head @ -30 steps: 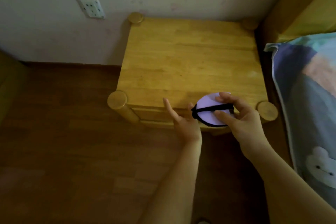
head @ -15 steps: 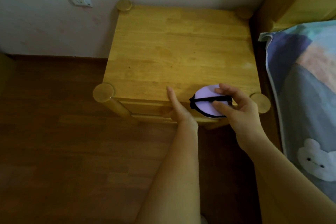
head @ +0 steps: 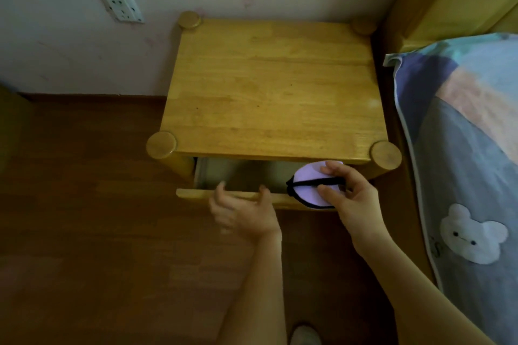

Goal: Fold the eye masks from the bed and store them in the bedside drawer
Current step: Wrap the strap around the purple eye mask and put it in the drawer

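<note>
the drawer that was shut a moment ago now stands partly pulled out under my left hand, whose fingers are loosely spread at its front edge, gripping nothing. my right hand pinches the folded eye mask, thumb below and fingers on the black strap, just over the drawer's right end. the dark hollow lies just ahead of my grip, so storing the mask is likely the next step.
</note>
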The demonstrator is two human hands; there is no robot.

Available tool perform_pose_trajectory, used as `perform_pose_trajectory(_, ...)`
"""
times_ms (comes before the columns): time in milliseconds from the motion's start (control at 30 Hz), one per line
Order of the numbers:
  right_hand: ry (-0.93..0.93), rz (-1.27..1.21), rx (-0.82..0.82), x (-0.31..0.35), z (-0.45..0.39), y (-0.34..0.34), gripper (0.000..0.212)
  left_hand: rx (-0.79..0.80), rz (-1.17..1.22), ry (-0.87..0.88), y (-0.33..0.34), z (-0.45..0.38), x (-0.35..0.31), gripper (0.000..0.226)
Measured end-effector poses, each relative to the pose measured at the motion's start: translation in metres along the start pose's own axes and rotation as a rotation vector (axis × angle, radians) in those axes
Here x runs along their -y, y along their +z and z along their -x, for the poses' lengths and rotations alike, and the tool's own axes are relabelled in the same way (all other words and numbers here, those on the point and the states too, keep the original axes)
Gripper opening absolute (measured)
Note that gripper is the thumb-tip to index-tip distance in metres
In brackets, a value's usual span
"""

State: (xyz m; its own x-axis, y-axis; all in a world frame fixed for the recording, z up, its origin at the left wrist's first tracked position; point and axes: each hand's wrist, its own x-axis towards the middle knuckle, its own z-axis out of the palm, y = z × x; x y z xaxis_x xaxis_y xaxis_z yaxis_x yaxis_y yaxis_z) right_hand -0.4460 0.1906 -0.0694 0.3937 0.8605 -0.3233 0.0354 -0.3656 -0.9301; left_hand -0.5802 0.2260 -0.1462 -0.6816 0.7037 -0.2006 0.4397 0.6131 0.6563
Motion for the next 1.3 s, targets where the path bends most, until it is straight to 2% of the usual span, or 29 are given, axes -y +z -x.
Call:
perform_pose_trajectory(33, 0.007, 0.011, -0.002, -0.003, 0.003, -0.001, 0.041, -0.007, -0.141, 0.196, -0.004, -0.001, 0.001, 0.060)
perform_pose_trajectory(100, 0.011, 0.046, -0.011, -0.009, 0.008, -0.003, 0.040, 0.085, -0.327, 0.556, -0.003, 0.000, 0.005, 0.028)
perform_pose_trajectory(167, 0.013, 0.086, -0.020, -0.016, 0.011, -0.005, 0.040, 0.182, -0.404, 0.763, -0.005, -0.002, 0.003, 0.009)
perform_pose_trajectory(200, 0.016, 0.094, -0.025, -0.019, 0.012, -0.007, 0.039, 0.218, -0.469, 0.823, -0.006, -0.005, 0.000, 0.015)
perform_pose_trajectory(267, 0.031, 0.090, -0.031, -0.022, 0.010, -0.009, 0.039, 0.393, -0.623, 0.858, -0.011, -0.010, -0.007, 0.030)
perform_pose_trajectory(400, 0.056, 0.109, 0.022, -0.034, 0.004, -0.007, 0.041, 0.630, -0.797, 0.957, -0.016, -0.022, -0.018, 0.045)
perform_pose_trajectory(500, 0.086, 0.220, 0.114, -0.049, -0.007, -0.001, 0.041, 0.885, -0.928, 0.856, -0.009, -0.028, -0.015, 0.060)
perform_pose_trajectory(533, 0.093, 0.254, 0.160, -0.057, -0.012, 0.000, 0.042, 0.984, -0.896, 0.729, -0.003, -0.030, -0.012, 0.063)
perform_pose_trajectory(633, 0.130, 0.366, 0.295, -0.077, -0.023, 0.006, 0.046, 1.249, -0.491, 0.159, 0.022, -0.031, -0.003, 0.069)
perform_pose_trajectory(700, 0.148, 0.391, 0.314, -0.086, -0.027, 0.009, 0.045, 1.269, -0.311, -0.019, 0.045, -0.029, 0.007, 0.068)
perform_pose_trajectory(767, 0.178, 0.415, 0.297, -0.096, -0.032, 0.011, 0.043, 1.214, -0.242, -0.100, 0.063, -0.027, 0.024, 0.067)
perform_pose_trajectory(833, 0.227, 0.535, 0.359, -0.108, -0.036, 0.010, 0.044, 1.180, -0.224, -0.116, 0.077, -0.022, 0.040, 0.049)
perform_pose_trajectory(900, 0.277, 0.775, 0.521, -0.120, -0.040, 0.006, 0.046, 1.143, -0.295, 0.022, 0.082, -0.016, 0.046, 0.036)
perform_pose_trajectory(1000, 0.323, 1.058, 0.736, -0.131, -0.045, 0.005, 0.049, 1.044, -0.482, 0.358, 0.086, -0.014, 0.037, 0.036)
perform_pose_trajectory(1067, 0.322, 1.147, 0.812, -0.138, -0.047, 0.007, 0.053, 1.029, -0.478, 0.428, 0.092, -0.013, 0.034, 0.038)
perform_pose_trajectory(1133, 0.301, 1.223, 0.848, -0.141, -0.047, 0.009, 0.054, 1.034, -0.455, 0.421, 0.097, -0.012, 0.035, 0.044)
perform_pose_trajectory(1233, 0.303, 1.164, 0.851, -0.139, -0.047, 0.010, 0.051, 1.055, -0.589, 0.561, 0.096, -0.012, 0.039, 0.053)
perform_pose_trajectory(1300, 0.288, 1.025, 0.702, -0.132, -0.046, 0.008, 0.052, 1.041, -0.620, 0.615, 0.092, -0.013, 0.035, 0.052)
